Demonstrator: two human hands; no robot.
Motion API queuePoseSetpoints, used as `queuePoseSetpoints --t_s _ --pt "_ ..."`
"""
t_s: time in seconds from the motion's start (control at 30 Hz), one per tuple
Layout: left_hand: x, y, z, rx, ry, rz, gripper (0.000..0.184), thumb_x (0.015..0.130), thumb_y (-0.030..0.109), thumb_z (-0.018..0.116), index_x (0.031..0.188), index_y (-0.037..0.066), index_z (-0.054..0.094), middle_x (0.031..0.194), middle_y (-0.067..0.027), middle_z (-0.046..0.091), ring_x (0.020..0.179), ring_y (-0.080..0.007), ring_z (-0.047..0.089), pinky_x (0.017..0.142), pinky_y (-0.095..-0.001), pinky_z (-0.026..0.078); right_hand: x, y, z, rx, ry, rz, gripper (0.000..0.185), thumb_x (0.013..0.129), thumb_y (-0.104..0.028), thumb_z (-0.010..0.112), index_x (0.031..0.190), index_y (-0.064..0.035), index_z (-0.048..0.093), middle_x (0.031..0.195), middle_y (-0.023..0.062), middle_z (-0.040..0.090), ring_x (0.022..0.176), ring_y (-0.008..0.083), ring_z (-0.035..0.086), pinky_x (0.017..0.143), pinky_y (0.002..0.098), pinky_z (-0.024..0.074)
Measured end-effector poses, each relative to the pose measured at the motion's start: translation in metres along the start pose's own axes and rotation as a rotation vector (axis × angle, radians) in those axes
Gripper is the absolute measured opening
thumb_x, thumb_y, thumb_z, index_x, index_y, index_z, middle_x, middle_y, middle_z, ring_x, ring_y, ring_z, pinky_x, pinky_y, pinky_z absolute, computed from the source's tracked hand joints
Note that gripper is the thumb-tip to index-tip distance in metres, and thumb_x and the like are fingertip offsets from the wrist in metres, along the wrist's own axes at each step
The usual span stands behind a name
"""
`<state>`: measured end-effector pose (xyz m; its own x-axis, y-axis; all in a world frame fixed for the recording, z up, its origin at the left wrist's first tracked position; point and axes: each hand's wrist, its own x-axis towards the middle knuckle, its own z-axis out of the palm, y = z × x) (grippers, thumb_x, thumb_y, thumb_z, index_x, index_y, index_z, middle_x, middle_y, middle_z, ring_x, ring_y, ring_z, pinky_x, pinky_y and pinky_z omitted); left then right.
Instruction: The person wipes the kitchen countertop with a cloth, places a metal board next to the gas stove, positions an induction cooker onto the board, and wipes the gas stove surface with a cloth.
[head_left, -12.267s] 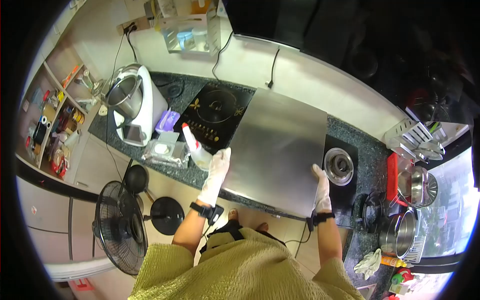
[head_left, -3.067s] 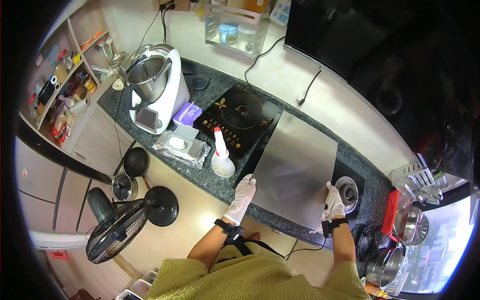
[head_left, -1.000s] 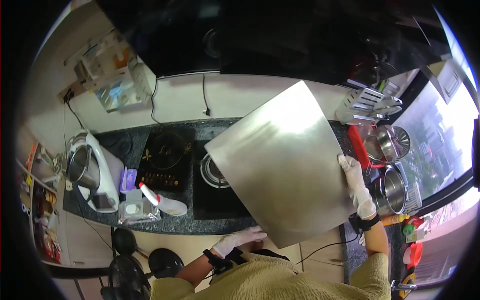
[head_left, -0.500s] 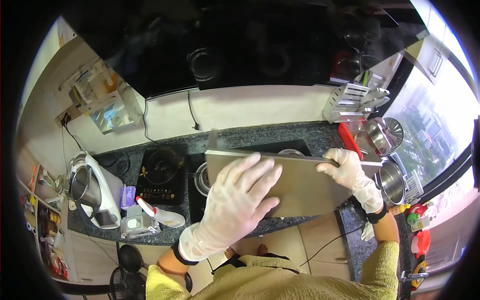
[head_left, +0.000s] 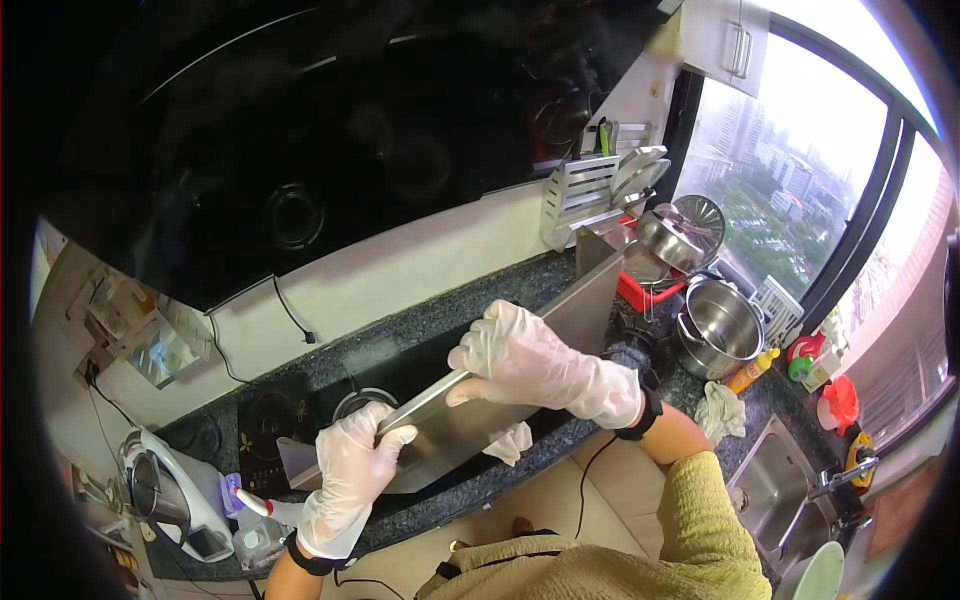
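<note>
The left hand [head_left: 348, 470], spread open half a second earlier, now curls around the upper edge of the metal panel [head_left: 450, 428]; the right hand [head_left: 525, 358] also grips it. The panel, steeply tilted above the counter [head_left: 555, 450] from 8 to 2 o'clock, appears under two-handed control.

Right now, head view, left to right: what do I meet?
White countertop appliance → spray bottle → left hand → right hand (both on the metal panel) → steel pot → red item.
</note>
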<state>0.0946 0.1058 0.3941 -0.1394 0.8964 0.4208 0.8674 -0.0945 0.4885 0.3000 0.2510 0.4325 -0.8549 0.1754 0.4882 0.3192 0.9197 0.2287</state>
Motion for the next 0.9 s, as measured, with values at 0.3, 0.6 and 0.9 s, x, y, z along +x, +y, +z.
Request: queuePoseSetpoints --t_s 0.3,0.6,0.9 --pt "0.006 -0.039 -0.020 -0.227 0.032 -0.339 0.021 0.076 0.017 0.079 0.082 0.003 0.065 0.060 -0.0034 0.056 0.057 -0.0080 0.047 0.056 -0.0272 0.044 -0.119 -0.034 0.084 0.309 0.942 0.643 0.031 0.080 -0.012 0.071 0.108 -0.0049 0.059 0.112 0.0076 0.060 0.103 0.0200 0.055 0.090 0.0327 0.0425" --pt "-0.008 -0.097 -0.020 -0.667 0.074 -0.627 0.017 0.084 0.013 0.073 0.073 0.008 0.061 0.066 0.0063 0.055 0.058 -0.0035 0.045 0.055 -0.0218 0.037 -0.200 -0.106 0.200 1.636 0.188 1.081 0.070 0.098 -0.037 0.055 0.149 -0.0026 0.024 0.148 0.0087 0.037 0.134 0.0202 0.036 0.110 0.0333 0.0287" --pt "-0.054 -0.138 0.014 -0.865 0.186 -0.885 0.012 0.088 0.016 0.069 0.086 0.004 0.066 0.077 0.0008 0.064 0.064 -0.0078 0.056 0.062 -0.0234 0.045 -0.194 -0.096 0.228 1.818 0.047 1.175 0.057 0.098 -0.027 0.057 0.144 -0.0017 0.036 0.136 0.0020 0.050 0.122 0.0110 0.044 0.105 0.0266 0.0320"
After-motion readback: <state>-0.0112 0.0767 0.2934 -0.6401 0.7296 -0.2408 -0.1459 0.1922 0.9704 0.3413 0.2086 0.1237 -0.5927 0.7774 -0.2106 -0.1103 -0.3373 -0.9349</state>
